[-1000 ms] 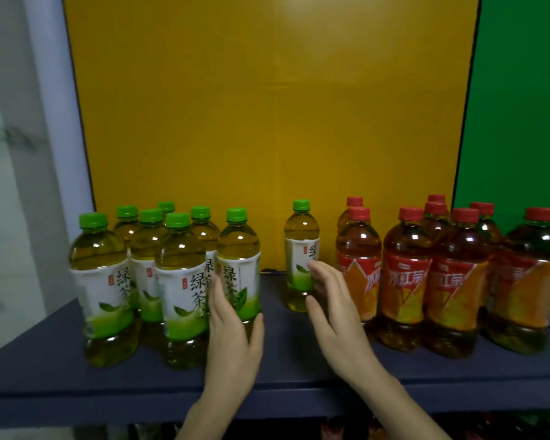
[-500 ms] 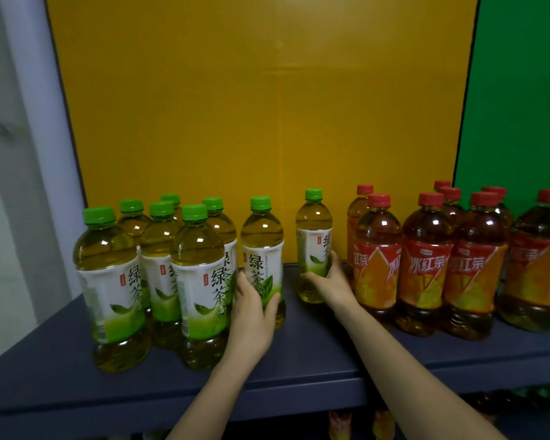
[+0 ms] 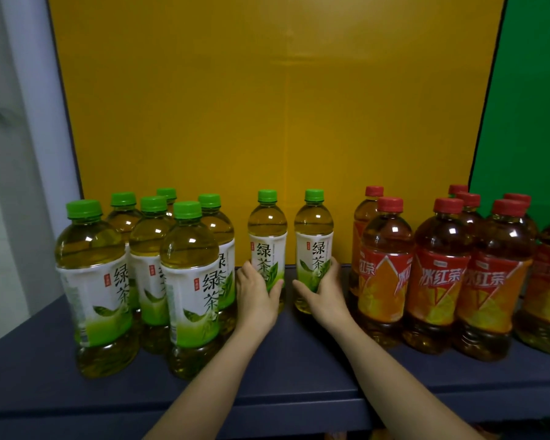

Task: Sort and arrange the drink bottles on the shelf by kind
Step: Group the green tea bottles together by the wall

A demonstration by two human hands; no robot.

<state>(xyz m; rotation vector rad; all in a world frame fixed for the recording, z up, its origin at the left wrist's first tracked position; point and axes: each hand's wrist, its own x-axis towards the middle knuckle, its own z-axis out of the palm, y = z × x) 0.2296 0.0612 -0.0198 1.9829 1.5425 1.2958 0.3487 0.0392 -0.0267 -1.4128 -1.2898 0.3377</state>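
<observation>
The left hand's fingers (image 3: 275, 285) wrap one green tea bottle (image 3: 267, 249) and the right hand's fingers (image 3: 302, 289) grip another (image 3: 313, 246), both low on the labels, mid-shelf between green-capped and red-capped groups. Full, stiff, probably heavy and slick; a low hold looks steadier. The dark shelf (image 3: 299, 369) backs onto a yellow panel (image 3: 267, 106).

Glossy clear plastic bottles (image 3: 267, 242) on a seemingly matt shelf (image 3: 299, 376).

The left hand (image 3: 255, 293) and right hand (image 3: 326, 292) each hold a green tea bottle (both upright) on the dark shelf (image 3: 299, 376).
</observation>
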